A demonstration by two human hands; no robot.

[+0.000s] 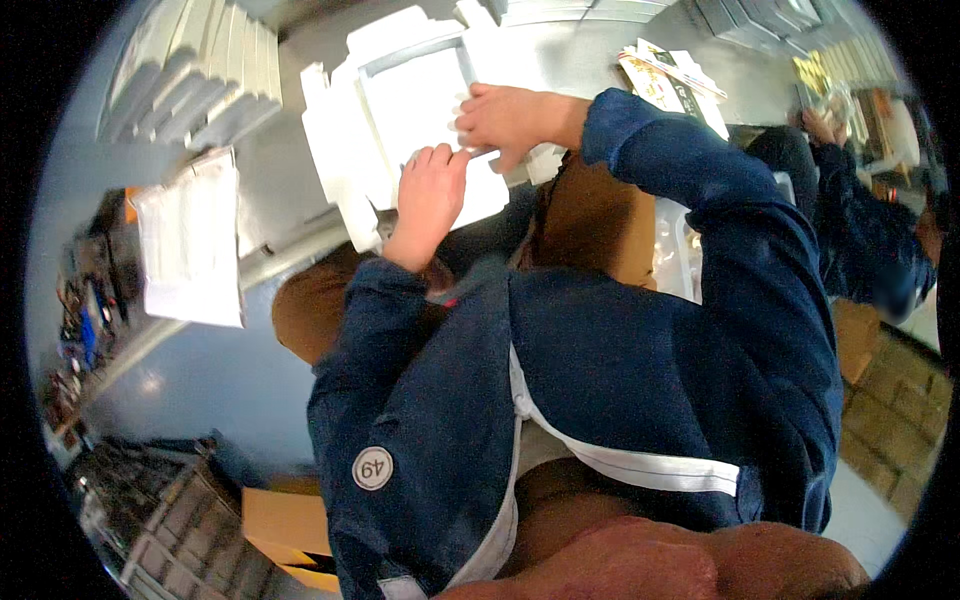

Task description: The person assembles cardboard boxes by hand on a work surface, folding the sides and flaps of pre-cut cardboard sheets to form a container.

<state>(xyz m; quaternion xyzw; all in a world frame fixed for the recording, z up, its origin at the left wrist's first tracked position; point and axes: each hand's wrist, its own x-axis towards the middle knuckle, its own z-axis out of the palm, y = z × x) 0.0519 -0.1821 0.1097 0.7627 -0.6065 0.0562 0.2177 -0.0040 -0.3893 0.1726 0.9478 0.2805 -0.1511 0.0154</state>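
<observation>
1. At twelve o'clock I see a white cardboard carton (420,100), flaps spread on the grey worktop (270,185).
2. The left hand (432,195) touches its near edge, the right hand (505,122) its right side; I can't tell whether either pinches.
3. Writing: printed leaflet (672,85), one o'clock; numbered round badge (372,467), seven o'clock.

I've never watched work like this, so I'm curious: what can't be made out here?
All in the head view:
The palm of the bare right hand: hidden by its own back, so its grip on the white cardboard box with spread flaps is unclear.
Marks on the white paper sheet: too small.
The pale, flat-sided boxes: cut off by the upper edge.
Part of the translucent plastic bin: behind the dark blue right sleeve.
</observation>
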